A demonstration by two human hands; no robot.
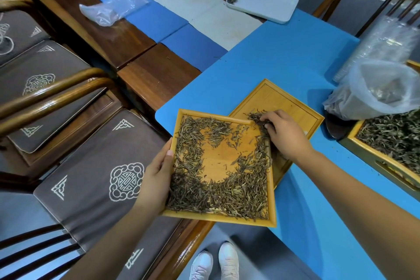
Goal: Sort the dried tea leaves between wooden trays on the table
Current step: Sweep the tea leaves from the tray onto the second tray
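Two wooden trays [221, 166] overlap on our blue tabletop [284, 59]; cushioned chairs [95, 177] left. Left grip [156, 175] holds the near tray's edge, right grip [281, 134] pinches tea leaves [261, 120].

I stand at a table [284, 57] laid with a blue cover, its dark wooden edge [159, 75] showing on my left. Wooden chairs with curved armrests [52, 95] line that side, each with a brown seat cushion [97, 170] stitched with pale round emblems. A painted bamboo runner [195, 4] crosses the far end. The floor [250, 250] under me is grey and softly lit.
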